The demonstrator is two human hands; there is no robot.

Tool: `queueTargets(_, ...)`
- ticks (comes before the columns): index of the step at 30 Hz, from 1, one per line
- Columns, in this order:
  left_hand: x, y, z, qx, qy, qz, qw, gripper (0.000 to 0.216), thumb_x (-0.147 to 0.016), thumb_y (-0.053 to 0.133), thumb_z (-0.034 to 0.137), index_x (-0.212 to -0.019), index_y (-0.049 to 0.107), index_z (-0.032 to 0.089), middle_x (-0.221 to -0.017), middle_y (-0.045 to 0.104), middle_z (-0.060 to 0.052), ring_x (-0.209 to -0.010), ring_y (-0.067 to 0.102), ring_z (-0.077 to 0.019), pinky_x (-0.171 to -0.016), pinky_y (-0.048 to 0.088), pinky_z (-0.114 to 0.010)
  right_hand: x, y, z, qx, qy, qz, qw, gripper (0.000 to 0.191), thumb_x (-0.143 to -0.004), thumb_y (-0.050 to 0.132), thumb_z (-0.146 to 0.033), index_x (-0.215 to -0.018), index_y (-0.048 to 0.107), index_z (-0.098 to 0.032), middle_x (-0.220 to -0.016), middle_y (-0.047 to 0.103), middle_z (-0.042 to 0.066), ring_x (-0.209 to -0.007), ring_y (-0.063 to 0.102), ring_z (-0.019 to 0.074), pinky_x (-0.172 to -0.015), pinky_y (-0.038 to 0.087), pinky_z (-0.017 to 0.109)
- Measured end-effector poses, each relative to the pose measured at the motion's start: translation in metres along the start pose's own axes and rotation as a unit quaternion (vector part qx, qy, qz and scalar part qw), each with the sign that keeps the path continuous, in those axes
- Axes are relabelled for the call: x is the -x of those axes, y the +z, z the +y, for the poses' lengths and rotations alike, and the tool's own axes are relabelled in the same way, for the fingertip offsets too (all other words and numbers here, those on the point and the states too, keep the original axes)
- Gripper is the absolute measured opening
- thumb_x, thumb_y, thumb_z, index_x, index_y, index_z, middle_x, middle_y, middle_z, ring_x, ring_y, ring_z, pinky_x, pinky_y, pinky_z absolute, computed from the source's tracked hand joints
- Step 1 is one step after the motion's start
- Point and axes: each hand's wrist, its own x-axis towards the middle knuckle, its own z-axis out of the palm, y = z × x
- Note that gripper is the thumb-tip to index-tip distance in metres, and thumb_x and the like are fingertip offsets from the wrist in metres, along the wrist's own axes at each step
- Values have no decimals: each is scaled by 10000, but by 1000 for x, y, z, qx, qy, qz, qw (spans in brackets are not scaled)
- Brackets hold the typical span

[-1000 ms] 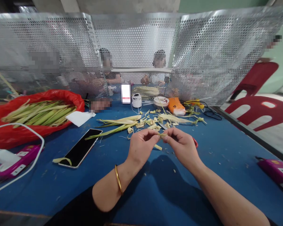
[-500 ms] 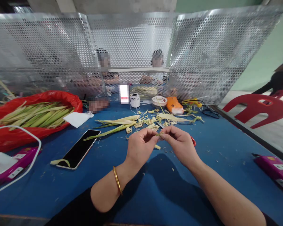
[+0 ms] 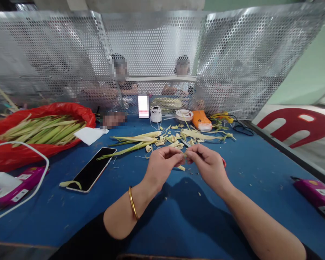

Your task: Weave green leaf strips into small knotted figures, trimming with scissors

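My left hand (image 3: 161, 166) and my right hand (image 3: 209, 167) meet fingertip to fingertip above the blue table (image 3: 157, 216). Both are closed in a pinch on a small greenish strip of husk (image 3: 185, 154), mostly covered by the fingers. Just beyond them lie cut husk pieces (image 3: 176, 143) and longer husk leaves (image 3: 135, 143). A scissor-like blade (image 3: 186, 143) shows past the right hand, and a bit of red handle (image 3: 224, 163) peeks out beside it; the middle is hidden.
At left stand a red bag (image 3: 82, 108) of husks, a phone (image 3: 90, 173), and a purple tissue pack (image 3: 24, 184). White string (image 3: 156, 115), a tape roll (image 3: 184, 115) and an orange pack (image 3: 202, 121) line the back, before a perforated screen (image 3: 151, 39). People sit behind it.
My hands stay nearly in place, with the fingertips slightly farther apart around the strip. A person walking at the far right has left the view. The view has shifted slightly.
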Motion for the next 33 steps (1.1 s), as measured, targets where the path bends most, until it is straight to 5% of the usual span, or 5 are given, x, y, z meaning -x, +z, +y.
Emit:
queueTargets(4, 1, 0, -2, -148, 116, 1, 982, 78, -728, 690, 263, -742, 698, 187, -706, 714, -18, -645, 650, -146, -635, 518, -245, -3, 1, -1, -98, 72, -6, 993, 192, -832, 578, -325, -688, 585, -198, -568, 567, -18, -560, 523, 142, -579, 422, 269)
queueTargets(8, 3, 0, -2, -234, 152, 20, 960, 64, -738, 678, 250, -746, 700, 191, -694, 712, -13, -619, 642, -141, -617, 504, -238, -4, 2, -2, -113, 88, -14, 990, 204, -819, 602, -338, -679, 594, -190, -557, 570, -15, -543, 523, 138, -558, 421, 268)
queueTargets(17, 0, -1, 3, -59, 23, 2, 998, 73, -685, 715, 222, -678, 688, 155, -630, 685, -11, -621, 643, -140, -650, 524, -252, -5, -6, -3, -135, 77, -75, 985, 151, -800, 639, -328, -861, 664, -192, -711, 656, 9, -679, 589, 163, -647, 453, 291)
queueTargets(25, -3, -5, 4, 6, -112, -45, 993, 138, -730, 691, 272, -717, 710, 136, -675, 716, -59, -656, 681, -160, -675, 524, -268, -5, -6, -2, -75, 59, -37, 995, 95, -753, 639, -273, -716, 664, -190, -652, 640, -1, -610, 533, 140, -582, 417, 272)
queueTargets(33, -3, -5, 7, -76, -50, -29, 995, 63, -725, 692, 208, -716, 695, 147, -669, 709, -42, -660, 675, -160, -682, 525, -275, -5, -5, -2, -88, 59, -51, 993, 101, -761, 649, -287, -769, 682, -192, -690, 655, -6, -650, 561, 141, -615, 434, 271)
